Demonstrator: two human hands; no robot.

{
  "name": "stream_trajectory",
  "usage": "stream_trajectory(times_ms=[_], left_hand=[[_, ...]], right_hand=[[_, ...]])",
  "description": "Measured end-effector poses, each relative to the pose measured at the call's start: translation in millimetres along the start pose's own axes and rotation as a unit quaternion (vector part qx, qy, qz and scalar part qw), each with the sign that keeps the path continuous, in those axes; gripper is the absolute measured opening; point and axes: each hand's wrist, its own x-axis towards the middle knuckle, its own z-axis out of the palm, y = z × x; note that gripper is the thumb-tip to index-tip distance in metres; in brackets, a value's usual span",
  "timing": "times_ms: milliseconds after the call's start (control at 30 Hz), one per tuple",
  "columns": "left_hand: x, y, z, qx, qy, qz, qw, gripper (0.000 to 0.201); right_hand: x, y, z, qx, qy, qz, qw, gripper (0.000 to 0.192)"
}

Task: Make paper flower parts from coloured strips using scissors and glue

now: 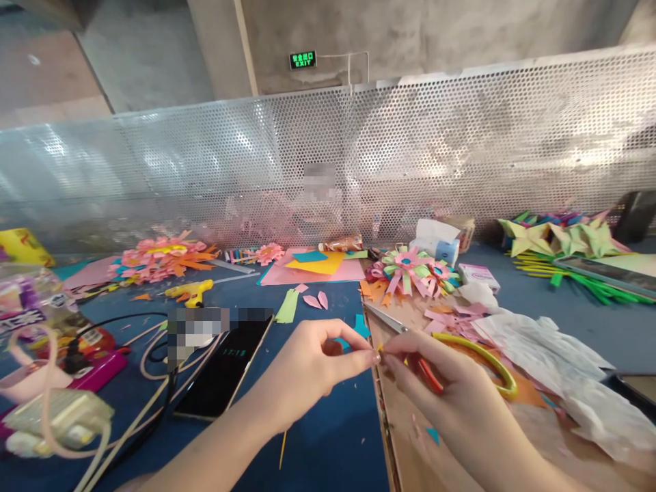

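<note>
My left hand (312, 359) is closed in a pinch, thumb and forefinger meeting the fingertips of my right hand. Between the two hands shows a tiny yellow piece (380, 348), mostly covered by fingers; its kind is unclear. My right hand (443, 376) is closed too, with a pair of scissors (392, 320) tucked in it. The metal blades point up and left, and a red handle shows under the fingers. Blue paper scraps (361, 326) lie just beyond the fingertips. Below my left wrist is a thin yellow strip (283, 449).
A phone (225, 369), cables and a power strip (97, 369) occupy the left, near a yellow glue gun (192, 292). Paper flowers (410, 270) and coloured sheets (328, 266) lie behind. At right are a yellow tape roll (505, 369) and crumpled tissue (553, 355).
</note>
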Motion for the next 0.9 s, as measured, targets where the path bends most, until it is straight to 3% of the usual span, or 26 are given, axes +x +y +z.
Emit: stream_trajectory(times_ms=[200, 367, 900], left_hand=[[8, -20, 3.5, -0.062, 0.005, 0.029, 0.998, 0.029], [12, -25, 6.7, -0.124, 0.003, 0.014, 0.992, 0.023], [13, -28, 6.5, -0.101, 0.018, 0.012, 0.995, 0.029]], right_hand=[[-3, -4, 2, 0.076, -0.002, 0.032, 0.997, 0.014], [-1, -4, 2, 0.089, -0.007, 0.046, 0.995, 0.014], [-2, -3, 2, 0.106, -0.003, 0.044, 0.993, 0.011]])
